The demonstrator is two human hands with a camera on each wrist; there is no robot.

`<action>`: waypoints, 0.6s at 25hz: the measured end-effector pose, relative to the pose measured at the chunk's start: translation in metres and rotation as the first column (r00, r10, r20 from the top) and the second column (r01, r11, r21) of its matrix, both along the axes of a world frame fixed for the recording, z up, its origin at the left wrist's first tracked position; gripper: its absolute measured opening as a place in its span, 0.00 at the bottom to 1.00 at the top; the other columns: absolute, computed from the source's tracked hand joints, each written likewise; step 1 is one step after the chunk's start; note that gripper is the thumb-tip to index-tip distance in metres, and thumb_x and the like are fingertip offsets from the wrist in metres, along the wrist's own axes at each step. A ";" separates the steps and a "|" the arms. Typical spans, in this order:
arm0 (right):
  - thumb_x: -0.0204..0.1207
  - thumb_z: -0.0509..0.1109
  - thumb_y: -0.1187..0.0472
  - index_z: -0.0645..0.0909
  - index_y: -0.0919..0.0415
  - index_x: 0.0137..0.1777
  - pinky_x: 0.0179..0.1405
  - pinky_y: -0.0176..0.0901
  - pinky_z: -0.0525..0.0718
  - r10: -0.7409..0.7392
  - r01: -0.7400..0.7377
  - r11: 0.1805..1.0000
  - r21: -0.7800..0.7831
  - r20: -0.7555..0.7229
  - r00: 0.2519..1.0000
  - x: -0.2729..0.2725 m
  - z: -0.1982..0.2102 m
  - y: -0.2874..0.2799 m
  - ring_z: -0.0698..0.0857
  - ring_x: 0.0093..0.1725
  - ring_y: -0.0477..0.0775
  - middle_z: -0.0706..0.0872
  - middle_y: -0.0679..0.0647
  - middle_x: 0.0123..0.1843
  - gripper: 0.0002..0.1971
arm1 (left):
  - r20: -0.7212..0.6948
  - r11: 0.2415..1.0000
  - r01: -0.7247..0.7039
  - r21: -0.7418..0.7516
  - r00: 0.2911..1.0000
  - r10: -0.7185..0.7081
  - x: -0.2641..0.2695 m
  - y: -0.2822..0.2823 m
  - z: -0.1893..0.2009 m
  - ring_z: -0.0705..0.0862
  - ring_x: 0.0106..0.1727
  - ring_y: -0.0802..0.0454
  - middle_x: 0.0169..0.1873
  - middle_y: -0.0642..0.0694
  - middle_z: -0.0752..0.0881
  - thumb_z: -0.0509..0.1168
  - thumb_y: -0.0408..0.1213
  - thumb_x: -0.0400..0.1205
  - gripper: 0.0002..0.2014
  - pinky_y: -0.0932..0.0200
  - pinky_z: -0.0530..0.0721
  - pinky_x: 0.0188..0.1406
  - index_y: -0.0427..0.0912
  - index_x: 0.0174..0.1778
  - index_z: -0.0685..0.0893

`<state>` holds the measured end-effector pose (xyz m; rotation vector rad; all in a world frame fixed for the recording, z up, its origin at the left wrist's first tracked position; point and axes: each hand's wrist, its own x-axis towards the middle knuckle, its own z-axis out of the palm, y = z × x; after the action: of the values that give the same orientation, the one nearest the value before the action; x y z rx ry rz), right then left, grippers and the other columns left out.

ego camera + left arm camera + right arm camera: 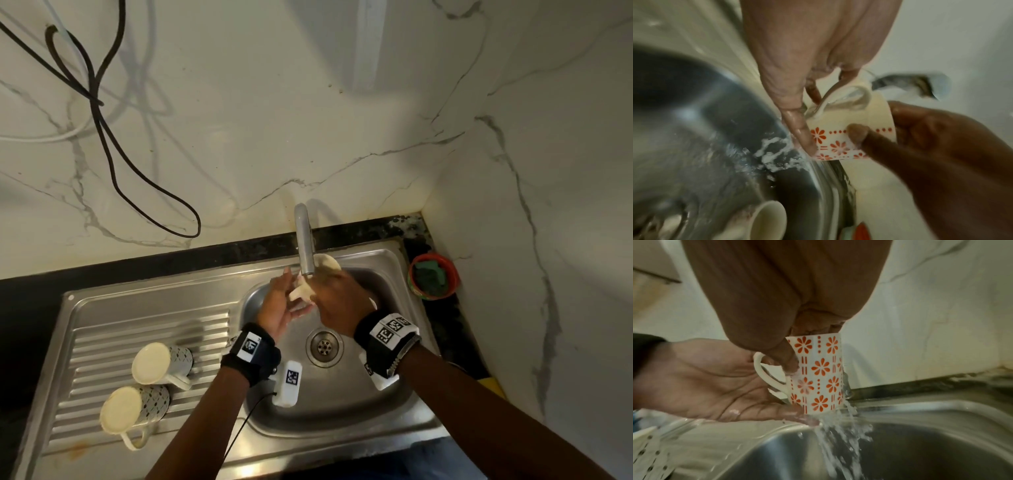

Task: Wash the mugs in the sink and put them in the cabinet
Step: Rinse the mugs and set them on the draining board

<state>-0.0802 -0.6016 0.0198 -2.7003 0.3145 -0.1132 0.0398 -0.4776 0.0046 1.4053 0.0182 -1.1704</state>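
A: Where's the cream ceramic mug with orange flowers (819, 374)?

B: Under the steel tap (305, 240), over the stainless sink basin (383, 407); water spills off it.

A: Hands?

B: Right hand (337, 301) clasps its rim end, thumb on the wall. Left hand (279, 308) lies flat, fingers straight against its base.

A: Others?

B: Two dotted grey mugs (161, 361) lie on the drainboard (102, 342).

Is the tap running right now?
On. Water streams past the flowered mug and splashes into the sink, with the mug held under the tap.
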 end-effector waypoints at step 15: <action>0.80 0.67 0.69 0.68 0.60 0.80 0.59 0.54 0.91 -0.021 0.068 0.883 0.464 -0.104 0.994 0.016 0.021 0.026 0.91 0.57 0.61 0.89 0.61 0.60 0.28 | -0.248 0.990 -0.071 -0.125 0.968 0.038 0.025 -0.011 -0.005 0.86 0.63 0.37 0.63 0.31 0.86 0.72 0.58 0.82 0.36 0.38 0.77 0.79 0.34 0.77 0.81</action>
<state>-0.0641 -0.5758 0.0404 -2.2203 0.3783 0.0744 0.0644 -0.4887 -0.0005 1.1307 0.1495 -1.2699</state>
